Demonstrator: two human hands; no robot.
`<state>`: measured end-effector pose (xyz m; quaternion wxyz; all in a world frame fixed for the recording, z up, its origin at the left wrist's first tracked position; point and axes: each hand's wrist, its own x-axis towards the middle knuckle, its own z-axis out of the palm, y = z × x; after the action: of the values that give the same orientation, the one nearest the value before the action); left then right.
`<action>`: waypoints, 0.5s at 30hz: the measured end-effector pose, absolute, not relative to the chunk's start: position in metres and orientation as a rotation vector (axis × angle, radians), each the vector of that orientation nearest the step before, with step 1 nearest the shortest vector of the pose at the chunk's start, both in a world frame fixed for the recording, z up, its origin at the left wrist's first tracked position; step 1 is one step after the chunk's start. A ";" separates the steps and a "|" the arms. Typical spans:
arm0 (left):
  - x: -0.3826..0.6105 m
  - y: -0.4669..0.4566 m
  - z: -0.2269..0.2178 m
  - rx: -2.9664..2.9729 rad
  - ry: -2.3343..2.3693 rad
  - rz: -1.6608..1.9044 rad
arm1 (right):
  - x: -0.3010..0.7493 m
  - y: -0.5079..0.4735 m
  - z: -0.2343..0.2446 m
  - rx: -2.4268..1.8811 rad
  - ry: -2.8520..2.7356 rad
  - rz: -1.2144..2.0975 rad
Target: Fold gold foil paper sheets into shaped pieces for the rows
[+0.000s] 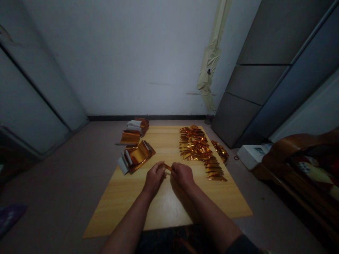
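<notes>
Over the middle of the wooden table (159, 211), my left hand (154, 177) and my right hand (182, 174) grip a small piece of gold foil paper (167, 167) between them. Fingers of both hands are closed on its two ends, and most of it is hidden by them. To the left lies a loose stack of gold foil sheets (139, 155) with pale undersides, partly curled. Behind it sits another stack of sheets (132, 137). On the right, folded gold foil pieces (196, 144) are lined up in overlapping rows, with a shorter row (214, 169) nearer me.
More folded foil (221, 151) lies beyond the table's right edge. A grey refrigerator (243, 95) stands at the back right, next to a white box (251, 155) and a wooden seat (296, 169). A white wall (132, 63) rises behind the table. A purple bag (12, 217) lies on the floor at left.
</notes>
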<state>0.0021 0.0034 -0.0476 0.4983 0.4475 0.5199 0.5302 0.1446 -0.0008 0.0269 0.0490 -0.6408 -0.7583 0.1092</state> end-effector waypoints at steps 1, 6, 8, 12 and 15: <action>0.003 0.003 -0.046 1.068 1.242 1.255 | 0.141 -0.002 0.027 -1.933 -2.313 0.327; 0.009 -0.001 -0.038 1.028 1.265 1.240 | 0.130 -0.006 0.026 -1.886 -2.341 0.335; 0.011 -0.002 -0.035 1.004 1.270 1.236 | 0.128 -0.007 0.024 -1.884 -2.353 0.348; 0.010 -0.003 -0.032 0.990 1.264 1.233 | 0.130 -0.007 0.020 -1.836 -2.295 0.395; 0.005 -0.002 -0.033 1.037 1.271 1.259 | 0.137 -0.005 0.018 -1.770 -2.208 0.531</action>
<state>0.0050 -0.0022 -0.0331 0.5115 0.4309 0.5281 0.5233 0.1370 -0.0047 0.0175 0.1307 -0.6095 -0.7603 0.1827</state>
